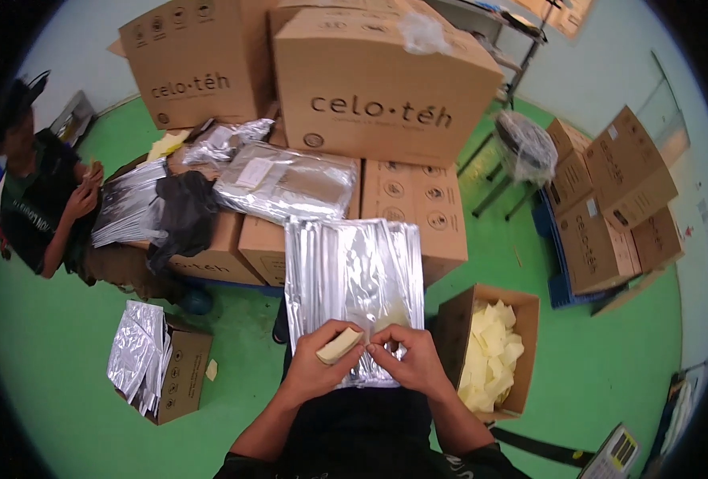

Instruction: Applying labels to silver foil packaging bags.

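Left fingers [344, 366] grip a cream paper stack [338, 346]; right fingers [384, 359] bunch close, hold unclear, over silver pouches [354, 267]; cartons [378, 92] stand ahead.

Bright silver foil pouches [346, 263], streaked with white glare and grey creases, carry a pale cream wad [339, 346] over their near edge, and a silver foil bundle [310, 188] with a whitish label [254, 172] tops the brown cartons [414, 211], which are patterned with black line icons. A black plastic bag [184, 211] drapes the cartons' front edge; on the green floor [242, 375], pale yellow paper pieces [493, 351] fill a brown box [528, 323], and toward its right edge lies a blue pallet [561, 289].
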A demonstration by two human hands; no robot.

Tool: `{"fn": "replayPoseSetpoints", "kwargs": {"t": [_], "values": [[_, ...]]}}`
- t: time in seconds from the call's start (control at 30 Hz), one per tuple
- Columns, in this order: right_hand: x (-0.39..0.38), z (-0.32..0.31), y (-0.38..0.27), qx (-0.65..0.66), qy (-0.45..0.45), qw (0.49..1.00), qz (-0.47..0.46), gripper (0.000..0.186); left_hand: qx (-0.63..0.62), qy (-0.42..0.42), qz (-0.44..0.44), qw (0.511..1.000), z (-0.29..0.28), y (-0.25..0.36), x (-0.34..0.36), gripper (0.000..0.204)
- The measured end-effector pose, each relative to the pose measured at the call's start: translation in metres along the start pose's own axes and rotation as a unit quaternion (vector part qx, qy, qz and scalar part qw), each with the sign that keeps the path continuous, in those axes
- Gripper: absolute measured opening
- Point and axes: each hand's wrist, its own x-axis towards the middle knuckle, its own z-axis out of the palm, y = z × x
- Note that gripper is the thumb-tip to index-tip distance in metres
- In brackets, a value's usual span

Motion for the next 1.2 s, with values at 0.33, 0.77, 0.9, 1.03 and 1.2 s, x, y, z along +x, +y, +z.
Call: {"fn": "replayPoseSetpoints", "kwargs": {"t": [0.33,0.77,0.9,1.03,1.2], "values": [[-0.072,-0.134,0.142,-0.268,0.443,0.842,0.150,0.012,-0.298,0.140,-0.022,0.944,-0.016,-0.017,0.002,0.026],[-0.035,-0.018,0.014,0.189,0.063,0.976,0.092,0.025,0.226,0.025,0.219,0.949,0.028,0.010,-0.006,0.044],[-0.008,-0.013,0.008,0.188,0.067,0.973,0.115,0.021,0.270,0.033,0.226,0.935,0.026,0.000,-0.007,0.046],[0.020,-0.011,0.023,0.156,0.118,0.970,0.146,0.017,0.377,0.038,0.180,0.908,-0.003,-0.007,-0.003,0.043],[0.056,-0.013,0.031,-0.112,-0.019,0.987,0.114,0.027,0.556,-0.026,0.175,0.812,-0.022,-0.016,0.004,0.031]]}}
